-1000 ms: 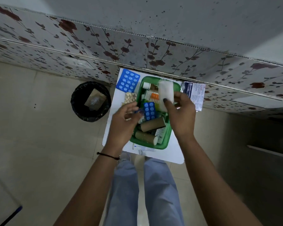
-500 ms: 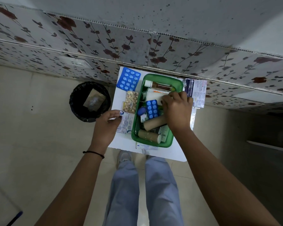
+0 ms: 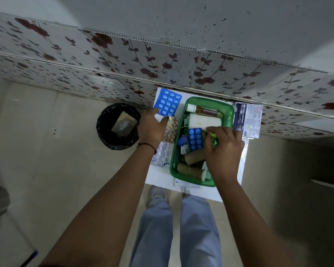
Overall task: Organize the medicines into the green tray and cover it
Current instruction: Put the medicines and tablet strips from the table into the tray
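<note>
The green tray (image 3: pixel 230 114) stands on a small white table (image 3: pixel 158 180). It holds a brown bottle (image 3: pixel 205 111), a white roll (image 3: pixel 203 121), a small blue blister pack (image 3: pixel 195 139) and two cardboard tubes (image 3: pixel 189 171). My right hand (image 3: pixel 223 151) is down inside the tray, fingers curled among the items near its right wall; what they touch is hidden. My left hand (image 3: pixel 152 126) is at the table's left side. Its fingertips lie on the near corner of a large blue blister pack (image 3: pixel 170 102), thumb spread toward a gold pill strip (image 3: pixel 170 130).
Silver blister strips (image 3: pixel 162 156) lie left of the tray. A flat printed medicine box (image 3: pixel 249 120) sits at its right. A black bin (image 3: pixel 118 126) with paper inside stands on the floor to the left. A floral-tiled wall runs just behind the table.
My right hand put the white roll into the tray, let it go and drew back toward me over the tray. My left hand left the tray and went out left, then up to the large blue blister pack.
</note>
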